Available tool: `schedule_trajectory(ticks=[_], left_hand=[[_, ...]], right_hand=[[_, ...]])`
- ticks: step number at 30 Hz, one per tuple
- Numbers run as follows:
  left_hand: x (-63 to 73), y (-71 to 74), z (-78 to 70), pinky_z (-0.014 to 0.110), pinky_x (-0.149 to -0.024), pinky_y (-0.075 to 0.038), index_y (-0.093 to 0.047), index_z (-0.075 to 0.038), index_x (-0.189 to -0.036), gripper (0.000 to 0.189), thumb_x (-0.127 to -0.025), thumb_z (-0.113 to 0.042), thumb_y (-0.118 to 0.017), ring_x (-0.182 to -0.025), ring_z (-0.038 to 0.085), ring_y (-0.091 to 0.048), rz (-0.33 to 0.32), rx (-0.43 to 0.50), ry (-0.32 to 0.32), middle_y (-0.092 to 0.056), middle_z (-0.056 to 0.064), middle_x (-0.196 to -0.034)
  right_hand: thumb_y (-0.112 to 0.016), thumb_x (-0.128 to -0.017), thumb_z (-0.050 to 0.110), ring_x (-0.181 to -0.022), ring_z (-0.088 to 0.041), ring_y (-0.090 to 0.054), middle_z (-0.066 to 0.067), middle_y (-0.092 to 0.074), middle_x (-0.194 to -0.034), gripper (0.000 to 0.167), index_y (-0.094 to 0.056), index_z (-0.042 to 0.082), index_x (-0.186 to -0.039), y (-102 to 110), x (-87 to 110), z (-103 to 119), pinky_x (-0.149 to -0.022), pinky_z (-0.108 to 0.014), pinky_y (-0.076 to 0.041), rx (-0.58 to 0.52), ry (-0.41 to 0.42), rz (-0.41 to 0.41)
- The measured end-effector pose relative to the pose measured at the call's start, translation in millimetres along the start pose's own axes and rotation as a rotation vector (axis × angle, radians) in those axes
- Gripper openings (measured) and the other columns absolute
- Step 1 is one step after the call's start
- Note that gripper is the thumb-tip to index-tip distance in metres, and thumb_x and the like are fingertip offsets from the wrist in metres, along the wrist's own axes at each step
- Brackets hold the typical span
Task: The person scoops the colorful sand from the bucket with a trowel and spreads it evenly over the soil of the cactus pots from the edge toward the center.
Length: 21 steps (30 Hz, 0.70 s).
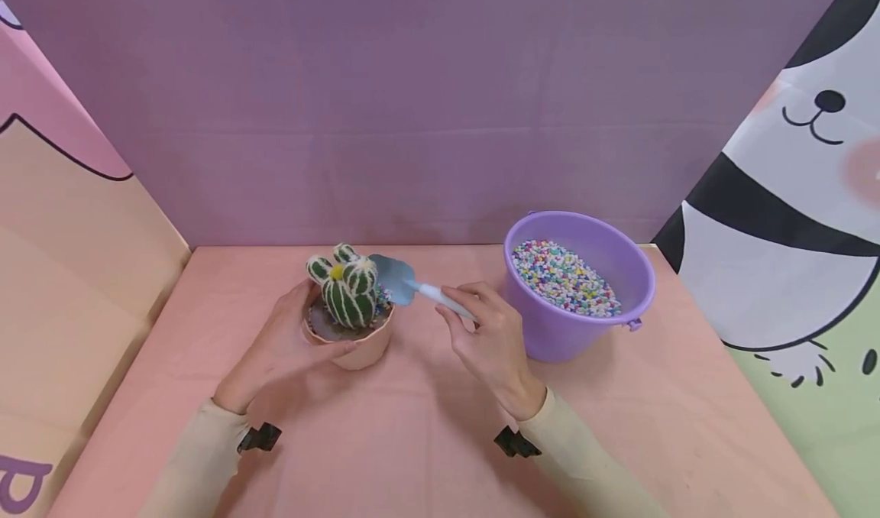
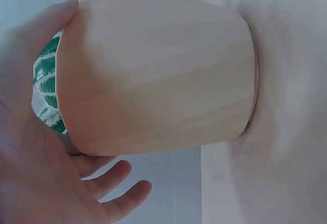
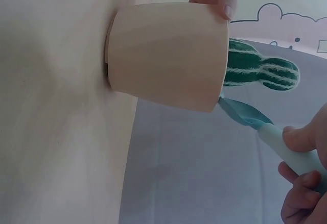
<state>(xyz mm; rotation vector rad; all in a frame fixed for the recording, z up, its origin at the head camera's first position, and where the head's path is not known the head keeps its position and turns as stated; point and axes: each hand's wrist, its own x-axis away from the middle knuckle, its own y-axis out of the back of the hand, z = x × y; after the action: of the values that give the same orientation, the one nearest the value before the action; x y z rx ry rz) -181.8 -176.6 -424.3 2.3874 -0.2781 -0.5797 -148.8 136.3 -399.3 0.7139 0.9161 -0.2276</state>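
Observation:
A striped green-and-white toy cactus (image 1: 351, 304) with a yellow spot stands in a peach flower pot (image 1: 367, 350). Small colored beads lie at the soil's right side inside the pot. My left hand (image 1: 285, 342) holds the pot from the left, thumb along the near rim and fingers round the far side. With thumb and fingers, my right hand (image 1: 490, 338) grips the pale handle of a light-blue trowel (image 3: 245, 114). Its blade tips down at the pot's right rim, close beside the cactus. In the left wrist view, the pot wall (image 2: 158, 76) hides most of the cactus.
A purple bucket (image 1: 550, 338) holding many multicolored beads (image 1: 567, 281) stands right of the pot, just beyond my right hand. Pink cloth (image 1: 385, 441) covers the table. A purple backdrop (image 1: 412, 121) rises at the back, with printed panels on both sides.

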Motion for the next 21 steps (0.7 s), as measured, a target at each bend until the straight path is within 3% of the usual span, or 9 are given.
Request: schedule_trajectory(ticks=[9,15,21], left_hand=[[2.0,0.7,-4.8,0.053,-0.118,-0.043,-0.047,-0.017,-0.156,0.102,-0.074,-0.053,-0.096,-0.142,0.026,-0.055,0.008,-0.015,0.086,-0.062,0.003,-0.15],[3.9,-6.5,-7.5,0.051,-0.11,-0.049,-0.053,-0.02,-0.148,0.093,-0.074,-0.059,-0.094,-0.134,0.022,-0.061,-0.061,-0.053,0.129,-0.067,-0.002,-0.141],[5.9,-14.7,-9.3,0.053,-0.107,-0.051,-0.055,-0.017,-0.147,0.096,-0.072,-0.065,-0.092,-0.131,0.026,-0.063,-0.131,-0.086,0.16,-0.068,0.002,-0.138]], right_hand=[[-0.09,-0.083,0.006,-0.069,-0.018,-0.065,-0.011,-0.076,-0.097,0.027,-0.084,0.003,-0.109,-1,1.1,-1,-0.056,-0.023,-0.047,0.027,0.021,-0.018],[-0.09,-0.083,0.007,-0.068,-0.018,-0.064,-0.011,-0.076,-0.097,0.027,-0.083,0.003,-0.11,0,1.5,-1,-0.056,-0.025,-0.047,0.026,0.007,-0.012],[-0.09,-0.084,0.006,-0.067,-0.02,-0.063,-0.011,-0.075,-0.097,0.027,-0.083,0.003,-0.11,-1,2.8,-2,-0.056,-0.025,-0.047,0.02,-0.008,-0.011]])
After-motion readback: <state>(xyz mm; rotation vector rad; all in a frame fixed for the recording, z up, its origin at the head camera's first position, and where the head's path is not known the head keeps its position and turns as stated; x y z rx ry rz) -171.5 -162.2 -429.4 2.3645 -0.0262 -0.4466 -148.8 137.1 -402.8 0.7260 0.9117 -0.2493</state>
